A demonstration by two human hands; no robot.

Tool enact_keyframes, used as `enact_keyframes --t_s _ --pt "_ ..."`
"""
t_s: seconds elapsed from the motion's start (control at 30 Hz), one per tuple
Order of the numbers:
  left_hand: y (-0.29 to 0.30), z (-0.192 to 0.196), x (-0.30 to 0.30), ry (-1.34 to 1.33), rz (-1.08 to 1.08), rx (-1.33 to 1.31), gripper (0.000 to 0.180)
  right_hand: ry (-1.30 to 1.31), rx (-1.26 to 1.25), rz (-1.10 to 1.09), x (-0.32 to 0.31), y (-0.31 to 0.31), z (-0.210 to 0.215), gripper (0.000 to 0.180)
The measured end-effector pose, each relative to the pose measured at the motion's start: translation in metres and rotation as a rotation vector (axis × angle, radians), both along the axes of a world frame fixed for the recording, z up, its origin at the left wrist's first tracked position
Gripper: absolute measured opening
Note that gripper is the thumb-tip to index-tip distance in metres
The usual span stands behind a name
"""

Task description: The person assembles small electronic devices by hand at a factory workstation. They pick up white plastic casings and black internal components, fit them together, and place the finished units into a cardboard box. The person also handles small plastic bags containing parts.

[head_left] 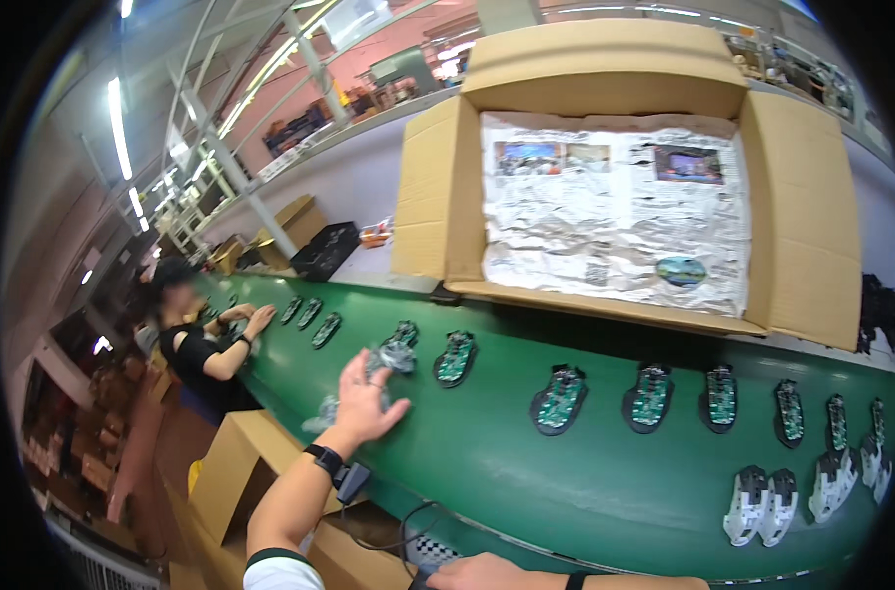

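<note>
My left hand (367,405) is stretched over the green conveyor belt, thumb spread away from the fingers. At its fingertips is a crumpled grey, see-through bundle (392,358), which looks like plastic wrap; whether they touch it I cannot tell. A similar bundle (324,414) shows left of the hand. Nearby on the belt (457,442) lie mouse-shaped black bases with green circuit boards, the nearest one (455,359) just right of my hand. My right hand (479,571) is at the lower edge, beside a dark object and a black cable (404,543); its fingers are partly cut off.
An open cardboard box (605,305) lined with printed paper stands behind the belt. More board-fitted bases run rightward, with white-and-black shells (745,506) in front of them. A co-worker (207,344) handles parts at the far left. Cardboard cartons (233,472) stand beside my left arm.
</note>
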State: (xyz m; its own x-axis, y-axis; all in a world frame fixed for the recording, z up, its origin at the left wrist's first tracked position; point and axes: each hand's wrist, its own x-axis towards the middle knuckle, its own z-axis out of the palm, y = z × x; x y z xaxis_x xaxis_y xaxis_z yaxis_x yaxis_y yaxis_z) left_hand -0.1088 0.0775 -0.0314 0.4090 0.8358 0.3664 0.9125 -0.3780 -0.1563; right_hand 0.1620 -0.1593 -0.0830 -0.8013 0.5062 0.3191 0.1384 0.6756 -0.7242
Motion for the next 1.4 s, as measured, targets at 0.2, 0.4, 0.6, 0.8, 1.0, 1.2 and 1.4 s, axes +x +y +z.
enact_keyframes --t_s 0.2,0.4,0.6,0.8,1.0,1.2,1.4 --pt "0.060 0.105 0.145 -0.369 -0.564 0.547 0.041 -0.086 -0.017 0.012 0.001 0.006 0.003 0.022" --pt "0.129 0.130 0.282 -0.096 -0.626 0.222 0.036 0.088 -0.068 0.125 0.006 0.012 0.009 0.025" --pt "0.168 0.115 0.359 0.194 -0.493 -0.197 0.051 0.143 -0.096 0.155 0.003 0.018 0.005 0.027" --pt "0.173 0.089 0.371 0.002 -0.508 -0.183 0.058 0.132 -0.098 0.075 -0.007 0.022 -0.004 0.024" --pt "0.128 0.154 0.302 -0.016 -0.677 0.102 0.060 0.104 -0.037 0.083 -0.012 0.023 0.000 0.022" --pt "-0.008 0.212 0.165 0.794 -0.318 -0.378 0.043 0.056 -0.029 0.139 -0.015 0.021 -0.003 0.022" --pt "-0.131 0.278 -0.032 0.393 0.140 -0.171 0.023 -0.094 0.063 0.253 0.002 0.022 0.015 0.027"
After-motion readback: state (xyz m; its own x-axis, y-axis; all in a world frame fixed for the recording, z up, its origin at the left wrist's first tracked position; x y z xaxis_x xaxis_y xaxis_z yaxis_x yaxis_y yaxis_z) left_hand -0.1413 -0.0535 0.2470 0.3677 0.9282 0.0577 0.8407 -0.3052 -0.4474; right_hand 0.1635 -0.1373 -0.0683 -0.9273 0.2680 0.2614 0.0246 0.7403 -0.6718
